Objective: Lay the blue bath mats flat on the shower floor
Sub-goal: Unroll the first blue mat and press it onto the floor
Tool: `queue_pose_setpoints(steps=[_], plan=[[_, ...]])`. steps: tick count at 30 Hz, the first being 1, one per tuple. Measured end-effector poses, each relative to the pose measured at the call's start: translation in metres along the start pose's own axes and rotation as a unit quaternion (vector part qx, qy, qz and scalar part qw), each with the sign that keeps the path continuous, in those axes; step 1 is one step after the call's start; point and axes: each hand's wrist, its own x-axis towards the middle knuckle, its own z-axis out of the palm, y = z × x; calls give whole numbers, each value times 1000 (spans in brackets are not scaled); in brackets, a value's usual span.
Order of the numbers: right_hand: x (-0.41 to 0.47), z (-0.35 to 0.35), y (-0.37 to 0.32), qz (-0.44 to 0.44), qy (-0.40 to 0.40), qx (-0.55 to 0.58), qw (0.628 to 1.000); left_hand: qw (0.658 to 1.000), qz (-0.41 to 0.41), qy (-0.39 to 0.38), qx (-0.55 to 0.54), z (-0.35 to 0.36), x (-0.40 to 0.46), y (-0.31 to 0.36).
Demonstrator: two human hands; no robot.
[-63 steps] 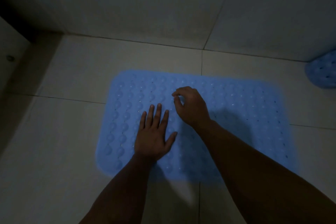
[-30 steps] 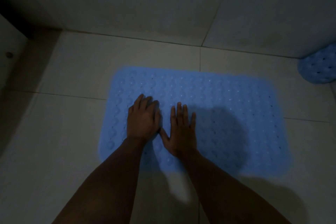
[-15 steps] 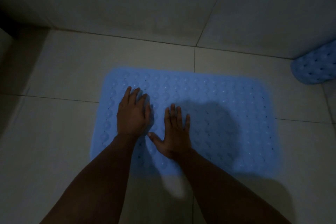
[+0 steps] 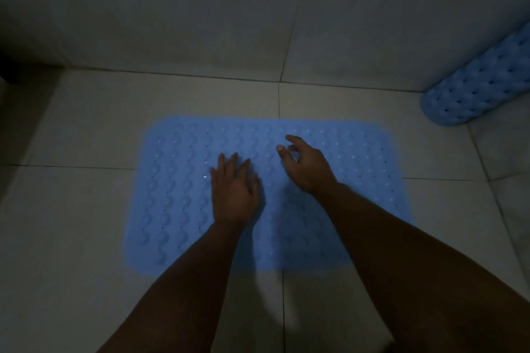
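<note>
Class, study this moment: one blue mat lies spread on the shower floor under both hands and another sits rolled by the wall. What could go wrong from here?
1. The left hand presses only the middle of the flat mat; its edges may stay unstuck and could slip.
2. The right hand hovers with loosely curled fingers and might snag and lift the surface.
3. The rolled mat leans by the wall and may curl back once unrolled.

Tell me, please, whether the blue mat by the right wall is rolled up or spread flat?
Rolled up: the second mat forms a rounded tube against the wall.
</note>
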Motion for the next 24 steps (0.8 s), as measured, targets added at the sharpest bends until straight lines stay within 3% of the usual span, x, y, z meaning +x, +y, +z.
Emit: queue_pose_setpoints(steps=[4, 6, 12, 19, 24], plan=[[4, -10, 21, -17, 19, -24, 999, 981, 140, -111, 70, 41, -23, 20], [6, -11, 30, -41, 30, -46, 998, 972, 169, -132, 95, 59, -31, 23], [14, -11, 54, -70, 47, -63, 994, 967, 151, -115, 168, 75, -42, 32], [12, -3, 72, -101, 110, -39, 988, 969, 141, -114, 169, 74, -41, 36], [7, -13, 69, -82, 76, -56, 992, 973, 118, -135, 143, 69, -37, 40]])
